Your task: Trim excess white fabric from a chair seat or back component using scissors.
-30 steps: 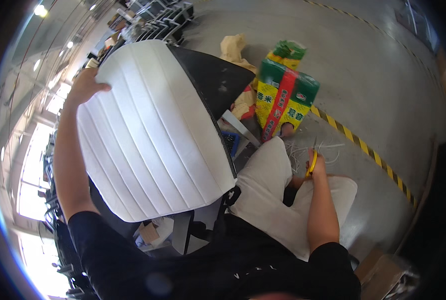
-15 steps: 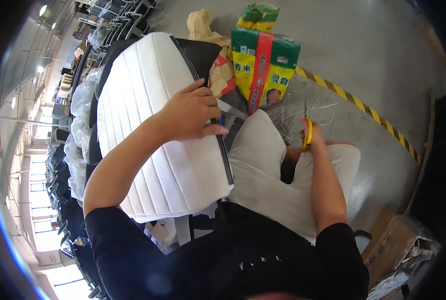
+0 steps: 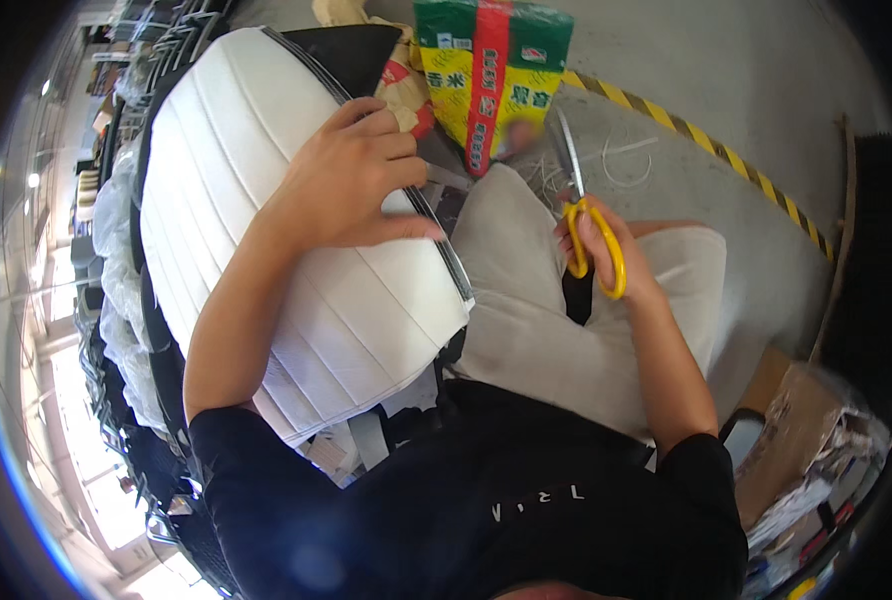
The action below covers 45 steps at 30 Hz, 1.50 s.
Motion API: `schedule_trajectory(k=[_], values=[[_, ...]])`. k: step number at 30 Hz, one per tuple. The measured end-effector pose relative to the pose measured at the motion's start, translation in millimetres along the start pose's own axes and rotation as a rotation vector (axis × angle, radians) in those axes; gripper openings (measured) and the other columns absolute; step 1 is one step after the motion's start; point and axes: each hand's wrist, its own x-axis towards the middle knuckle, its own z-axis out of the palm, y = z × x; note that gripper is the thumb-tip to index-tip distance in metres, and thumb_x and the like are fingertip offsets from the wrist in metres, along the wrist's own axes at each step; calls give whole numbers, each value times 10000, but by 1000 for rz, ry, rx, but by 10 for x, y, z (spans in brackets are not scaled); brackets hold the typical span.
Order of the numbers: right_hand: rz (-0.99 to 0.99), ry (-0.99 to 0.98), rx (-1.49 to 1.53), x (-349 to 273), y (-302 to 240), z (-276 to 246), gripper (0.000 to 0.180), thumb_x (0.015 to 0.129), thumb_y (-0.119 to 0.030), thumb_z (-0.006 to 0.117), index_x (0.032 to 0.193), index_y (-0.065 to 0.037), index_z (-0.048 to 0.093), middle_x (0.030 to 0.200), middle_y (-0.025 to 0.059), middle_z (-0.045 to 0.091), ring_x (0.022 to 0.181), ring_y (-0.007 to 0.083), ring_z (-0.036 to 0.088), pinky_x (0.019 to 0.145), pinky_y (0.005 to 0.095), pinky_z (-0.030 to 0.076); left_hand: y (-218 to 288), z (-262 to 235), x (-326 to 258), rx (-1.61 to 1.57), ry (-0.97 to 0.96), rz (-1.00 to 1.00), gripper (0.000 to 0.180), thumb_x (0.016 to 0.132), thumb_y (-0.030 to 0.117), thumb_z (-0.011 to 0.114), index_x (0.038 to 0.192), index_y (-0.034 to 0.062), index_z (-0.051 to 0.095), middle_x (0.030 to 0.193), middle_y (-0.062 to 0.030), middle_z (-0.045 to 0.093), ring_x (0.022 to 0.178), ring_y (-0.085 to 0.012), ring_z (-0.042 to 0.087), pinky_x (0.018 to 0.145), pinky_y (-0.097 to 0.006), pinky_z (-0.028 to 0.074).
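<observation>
The left hand (image 3: 351, 180) lies flat with fingers together on the white ribbed seat cushion (image 3: 296, 240); right of the cushion, the right hand (image 3: 606, 255) grips yellow-handled scissors (image 3: 591, 215)

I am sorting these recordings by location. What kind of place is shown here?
Probably a workshop or small factory for upholstered seat parts. The floor is bare concrete with a yellow-and-black hazard stripe, a white stitched seat cushion lies under the left hand, and the right hand holds yellow-handled scissors.
</observation>
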Motion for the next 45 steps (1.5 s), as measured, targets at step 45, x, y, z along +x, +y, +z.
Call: schedule_trajectory(k=[45], values=[[-113, -304, 48, -1227, -312, 1148, 982, 901, -672, 689, 1493, 54, 392, 1152, 180, 611, 924, 276, 660, 819, 399, 545, -22, -88, 35, -342, 56, 179, 547, 537, 434, 957, 761, 82, 603, 826, -63, 536, 872, -302, 554, 972, -444, 393]])
